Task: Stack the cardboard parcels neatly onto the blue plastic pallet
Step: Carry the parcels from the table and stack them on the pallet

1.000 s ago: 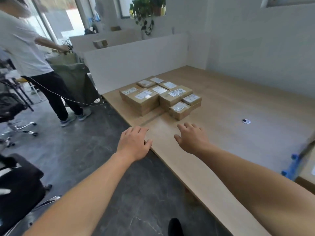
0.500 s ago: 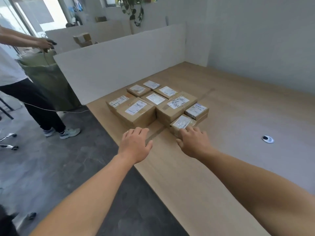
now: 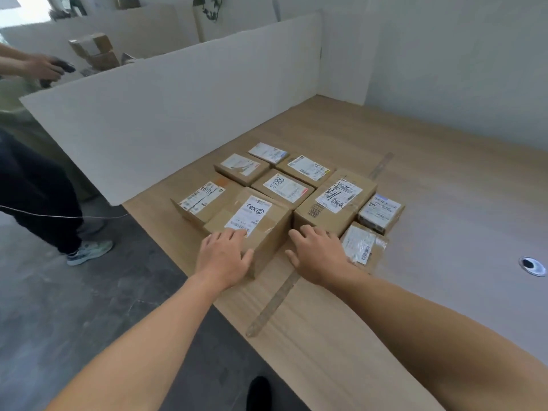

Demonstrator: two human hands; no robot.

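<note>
Cardboard parcels [image 3: 284, 186] clustered on wooden table [image 3: 444, 203], left hand [image 3: 224, 256] loose-fingered atop tall front parcel [image 3: 261, 232], marker scrawl on its label unreadable, right hand [image 3: 318, 253] just right of it, fingers spread, touching scribbled-over barcoded parcel [image 3: 326, 216], bystander [image 3: 38, 185] far left, cropped.

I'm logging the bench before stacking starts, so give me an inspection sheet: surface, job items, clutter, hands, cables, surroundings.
Surface: wooden table, a worn tape strip across it.
Job's things: nine labelled cardboard parcels side by side; blue pallet not in view.
Clutter: round grommet in the tabletop; nothing else seen.
Hands: left hand open, resting on the near left parcel; right hand open, fingertips at the large parcel's near face.
Cables: thin white cable strung above the floor at left.
Surroundings: white partition, another person holding a dark device, more boxes behind the partition.
</note>
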